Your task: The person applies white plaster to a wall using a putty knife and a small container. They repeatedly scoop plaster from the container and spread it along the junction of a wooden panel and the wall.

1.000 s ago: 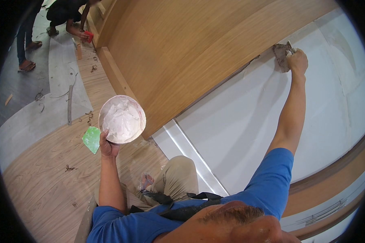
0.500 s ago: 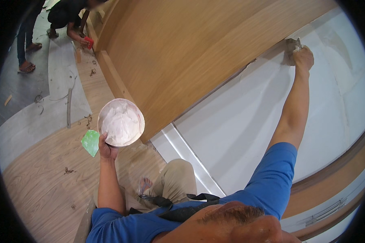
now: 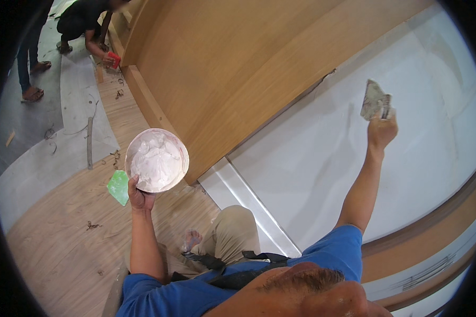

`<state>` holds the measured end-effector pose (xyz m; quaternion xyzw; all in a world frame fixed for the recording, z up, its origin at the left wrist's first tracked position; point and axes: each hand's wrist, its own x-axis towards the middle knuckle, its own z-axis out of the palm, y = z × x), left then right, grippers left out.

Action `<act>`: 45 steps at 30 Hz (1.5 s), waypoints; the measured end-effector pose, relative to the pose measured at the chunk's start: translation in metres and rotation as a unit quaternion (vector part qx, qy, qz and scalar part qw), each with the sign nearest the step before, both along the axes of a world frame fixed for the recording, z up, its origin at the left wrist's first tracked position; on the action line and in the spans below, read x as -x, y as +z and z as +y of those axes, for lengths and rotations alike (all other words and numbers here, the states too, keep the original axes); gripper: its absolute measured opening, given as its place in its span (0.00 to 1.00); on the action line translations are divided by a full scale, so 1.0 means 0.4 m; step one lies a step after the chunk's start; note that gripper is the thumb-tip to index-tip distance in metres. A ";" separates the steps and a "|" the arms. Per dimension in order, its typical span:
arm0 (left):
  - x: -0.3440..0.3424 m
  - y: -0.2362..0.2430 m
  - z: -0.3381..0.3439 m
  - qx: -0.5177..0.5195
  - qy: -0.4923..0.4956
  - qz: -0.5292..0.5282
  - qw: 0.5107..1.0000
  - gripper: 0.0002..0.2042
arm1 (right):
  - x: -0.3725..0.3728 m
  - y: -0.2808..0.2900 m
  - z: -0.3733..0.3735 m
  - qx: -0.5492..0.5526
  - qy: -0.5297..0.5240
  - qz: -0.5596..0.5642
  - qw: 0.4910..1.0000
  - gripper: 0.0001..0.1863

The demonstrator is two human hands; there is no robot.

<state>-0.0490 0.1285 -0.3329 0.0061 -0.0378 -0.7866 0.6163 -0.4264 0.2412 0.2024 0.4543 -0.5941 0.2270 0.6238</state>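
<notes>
Putty knife (image 3: 375, 100) above right fingers (image 3: 382, 119), on wall (image 3: 312, 174)

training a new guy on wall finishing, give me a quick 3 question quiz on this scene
1. True or false: the left hand holds a round bowl of white putty.
2. What does the right hand hold against the white wall?
A. a paint roller
B. a putty knife
C. a drill
3. What lies on the wooden floor just beside the bowl-holding hand?

Key
1. True.
2. B, a putty knife smeared with filler.
3. A small green sheet, flat on the floor.
</notes>
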 end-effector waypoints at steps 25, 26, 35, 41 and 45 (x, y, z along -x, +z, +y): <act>0.007 0.007 0.004 0.008 0.015 -0.006 1.000 0.36 | 0.052 0.016 -0.111 -0.216 -0.060 0.170 0.959 0.06; 0.008 0.004 0.004 0.006 0.015 -0.007 1.000 0.36 | 0.053 0.044 -0.119 -0.206 -0.061 0.174 0.961 0.06; 0.011 0.021 0.009 0.001 0.020 0.003 1.000 0.36 | 0.056 0.225 -0.086 -0.044 -0.128 0.167 0.977 0.09; 0.006 0.004 0.005 0.002 0.024 -0.017 1.000 0.37 | 0.013 -0.174 -0.019 -0.230 0.012 0.164 0.959 0.06; 0.010 0.000 0.000 -0.002 0.026 -0.017 1.000 0.38 | 0.015 -0.317 -0.034 -0.332 0.044 0.229 0.914 0.08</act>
